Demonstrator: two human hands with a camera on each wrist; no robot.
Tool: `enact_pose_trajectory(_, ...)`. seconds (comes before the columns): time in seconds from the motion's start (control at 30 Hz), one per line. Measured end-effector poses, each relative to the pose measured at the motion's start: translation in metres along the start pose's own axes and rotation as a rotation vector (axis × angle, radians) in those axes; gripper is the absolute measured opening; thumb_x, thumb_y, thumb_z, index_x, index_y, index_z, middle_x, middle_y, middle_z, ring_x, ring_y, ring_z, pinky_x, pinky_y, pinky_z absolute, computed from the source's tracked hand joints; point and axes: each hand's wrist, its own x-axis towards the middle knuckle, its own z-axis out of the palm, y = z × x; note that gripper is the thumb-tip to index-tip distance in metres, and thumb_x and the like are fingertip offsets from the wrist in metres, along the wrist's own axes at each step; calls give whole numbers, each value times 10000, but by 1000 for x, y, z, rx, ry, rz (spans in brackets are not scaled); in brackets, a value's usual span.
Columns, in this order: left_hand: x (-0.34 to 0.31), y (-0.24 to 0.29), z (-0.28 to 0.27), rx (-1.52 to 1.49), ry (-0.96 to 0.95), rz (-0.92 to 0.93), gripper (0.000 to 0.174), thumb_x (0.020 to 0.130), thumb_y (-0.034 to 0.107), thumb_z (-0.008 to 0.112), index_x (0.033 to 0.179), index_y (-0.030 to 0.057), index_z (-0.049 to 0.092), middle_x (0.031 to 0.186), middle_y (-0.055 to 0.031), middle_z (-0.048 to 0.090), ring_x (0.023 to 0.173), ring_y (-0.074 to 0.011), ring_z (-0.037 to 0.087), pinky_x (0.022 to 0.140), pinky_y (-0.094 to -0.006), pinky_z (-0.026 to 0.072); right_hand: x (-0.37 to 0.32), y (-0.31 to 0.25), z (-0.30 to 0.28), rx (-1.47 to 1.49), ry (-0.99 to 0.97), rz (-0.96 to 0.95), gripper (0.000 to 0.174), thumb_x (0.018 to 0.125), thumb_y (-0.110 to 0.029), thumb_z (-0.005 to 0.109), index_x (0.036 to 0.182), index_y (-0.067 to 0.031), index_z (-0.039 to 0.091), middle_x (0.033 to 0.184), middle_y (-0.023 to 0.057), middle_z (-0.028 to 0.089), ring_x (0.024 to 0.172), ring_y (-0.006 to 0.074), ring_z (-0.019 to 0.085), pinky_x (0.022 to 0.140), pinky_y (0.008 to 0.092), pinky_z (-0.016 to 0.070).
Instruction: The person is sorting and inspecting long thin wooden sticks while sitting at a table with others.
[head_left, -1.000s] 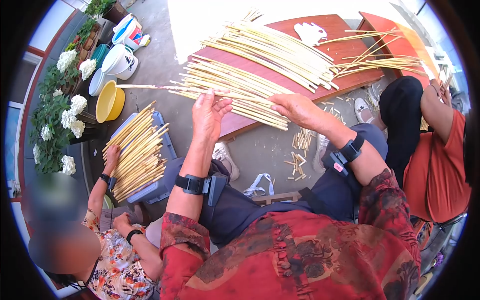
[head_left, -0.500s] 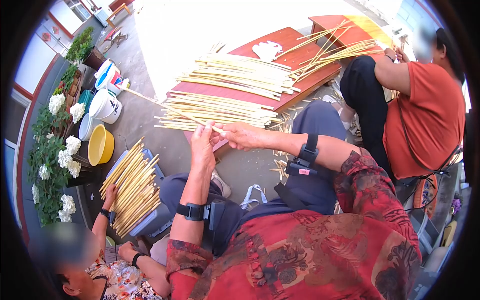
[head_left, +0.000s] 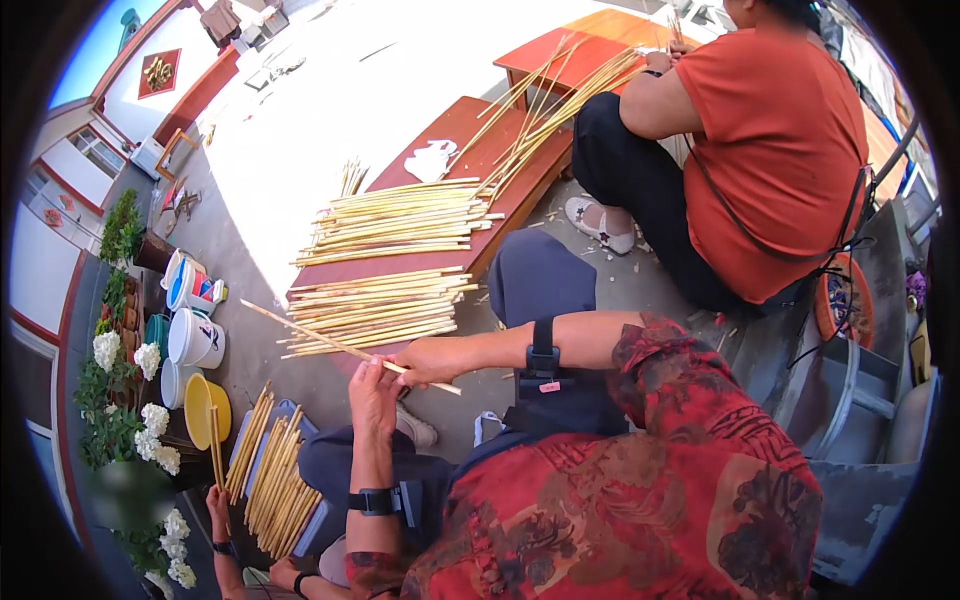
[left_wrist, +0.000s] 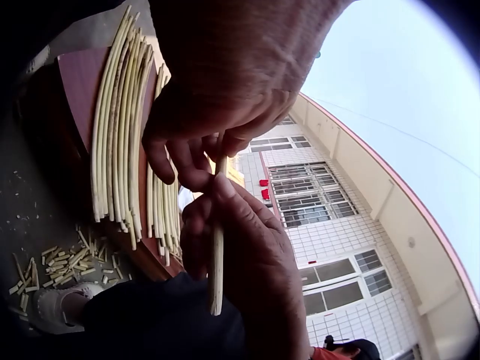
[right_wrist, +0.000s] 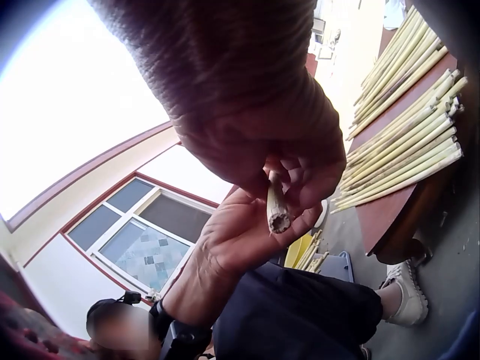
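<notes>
A long pale stalk (head_left: 310, 334) runs slantwise through both hands, its far end pointing up and left in the head view. My left hand (head_left: 372, 402) holds it from below, fingers bent about it. Right beside, my right hand (head_left: 425, 362) pinches it between thumb and fingers, and a short end sticks out past that hand. The right wrist view shows the stalk's rough, pithy cut end (right_wrist: 279, 223). In the left wrist view, the right thumb (left_wrist: 225, 187) lies along the stalk.
Two rows of stalks (head_left: 375, 312) lie on a low red-brown table (head_left: 440, 135). At left, another person's hand (head_left: 217, 510) grips several stalks over a blue-grey bin (head_left: 318, 520). A yellow basin (head_left: 207, 405) and white buckets (head_left: 195, 340) stand behind. A person in an orange shirt (head_left: 770, 150) sits at right.
My right hand has come in along the stalk to the left hand, and the stalk now tilts more. The head view has swung right. The neighbour at left has raised several stalks.
</notes>
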Motion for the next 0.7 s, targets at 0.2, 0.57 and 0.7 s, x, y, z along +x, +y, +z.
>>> enact_pose_trajectory(0.2, 6, -12, -2, 21, 41, -29, 174, 853, 197, 506, 837, 24, 497, 823, -90, 573, 714, -178, 564, 562, -279, 434, -8, 0, -12, 21, -104, 54, 257, 823, -259, 506, 805, -4, 531, 499, 39, 456, 428, 136, 480, 409, 284, 406)
enact_pose_trajectory(0.57, 16, -36, -23, -27, 44, -26, 175, 855, 200, 496, 818, 30, 510, 801, -95, 576, 713, -177, 555, 597, -292, 453, 6, 1, -7, 89, -222, 210, 316, 834, -290, 497, 849, 24, 532, 602, 81, 533, 456, 141, 532, 381, 259, 440)
enact_pose_trajectory(0.7, 9, -35, -26, -86, 85, 8, 170, 854, 198, 499, 817, 32, 511, 752, -69, 569, 612, -126, 511, 560, -256, 419, 28, -6, -14, 37, -311, 220, 336, 826, -315, 510, 838, 19, 537, 645, 85, 545, 480, 168, 552, 413, 267, 479)
